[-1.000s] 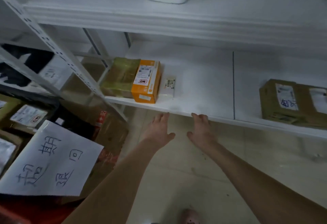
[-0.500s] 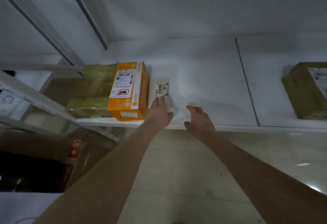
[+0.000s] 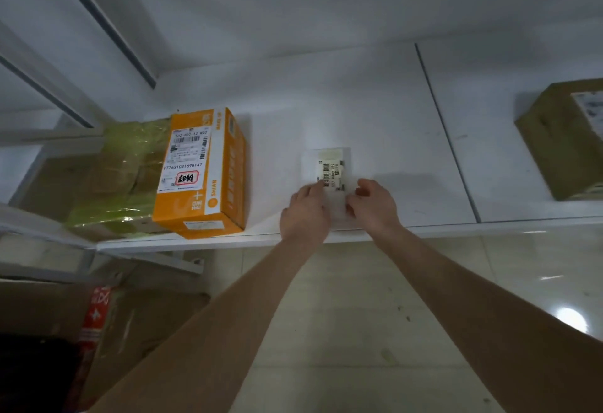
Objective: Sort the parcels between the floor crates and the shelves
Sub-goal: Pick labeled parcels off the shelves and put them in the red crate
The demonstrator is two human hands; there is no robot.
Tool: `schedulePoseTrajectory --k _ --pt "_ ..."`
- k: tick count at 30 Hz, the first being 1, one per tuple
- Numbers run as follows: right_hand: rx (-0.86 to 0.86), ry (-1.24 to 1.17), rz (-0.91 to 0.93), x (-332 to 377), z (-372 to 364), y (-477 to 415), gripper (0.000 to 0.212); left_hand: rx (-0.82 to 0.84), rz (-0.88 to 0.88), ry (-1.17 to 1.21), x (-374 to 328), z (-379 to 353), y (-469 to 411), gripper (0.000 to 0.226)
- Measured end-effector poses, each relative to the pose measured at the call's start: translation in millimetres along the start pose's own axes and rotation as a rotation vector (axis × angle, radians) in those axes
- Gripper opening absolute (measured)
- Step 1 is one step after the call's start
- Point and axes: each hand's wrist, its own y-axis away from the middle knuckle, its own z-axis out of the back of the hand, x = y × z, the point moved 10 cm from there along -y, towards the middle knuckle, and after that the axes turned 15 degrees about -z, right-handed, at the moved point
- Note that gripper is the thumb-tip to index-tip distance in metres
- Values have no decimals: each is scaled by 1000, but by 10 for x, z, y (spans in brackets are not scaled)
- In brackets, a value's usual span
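Observation:
A small flat white parcel [image 3: 330,164] with a barcode label lies near the front of the white lower shelf [image 3: 375,102]. My left hand [image 3: 305,215] holds its left near side, fingers lying over the label's edge. My right hand [image 3: 373,204] pinches its right near side with curled fingers. The near half of the parcel is hidden between my hands. To the left stands an orange box [image 3: 202,178] with a shipping label, separated from the parcel by a gap.
A carton wrapped in green tape [image 3: 111,178] sits left of the orange box. A brown carton [image 3: 567,142] rests at the shelf's far right. Cardboard boxes [image 3: 137,321] stand on the tiled floor [image 3: 359,298] at lower left, beside the slanted shelf upright [image 3: 98,21].
Both hands reached from the shelf edge onto the small white parcel and took hold of it. It now lies farther right of the orange box. The view moved closer under the upper shelf.

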Motion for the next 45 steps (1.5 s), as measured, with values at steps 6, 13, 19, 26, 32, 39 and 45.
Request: schedulePoseTrajectory --k 6,13,19,26,32,39,45 --pt "132 -214 -38 -105 133 152 18 -161 152 754 -238 -8 175 43" --pt "258 -397 -69 -162 381 556 17 -208 332 1214 -445 60 374 26" --pt "265 -439 -66 -182 710 733 22 -103 258 1127 -938 28 419 22" --pt "-52 -460 -119 -375 1437 448 31 -92 219 962 -1248 -81 172 38" --pt "-253 -309 -108 -487 1870 -24 41 32 127 950 -1446 -402 -140 49" --pt "-426 311 15 -259 1808 46 48 -80 9 460 -1013 -48 -66 43" --pt "-142 305 169 255 542 586 44 -323 -11 20 -370 1023 334 45"
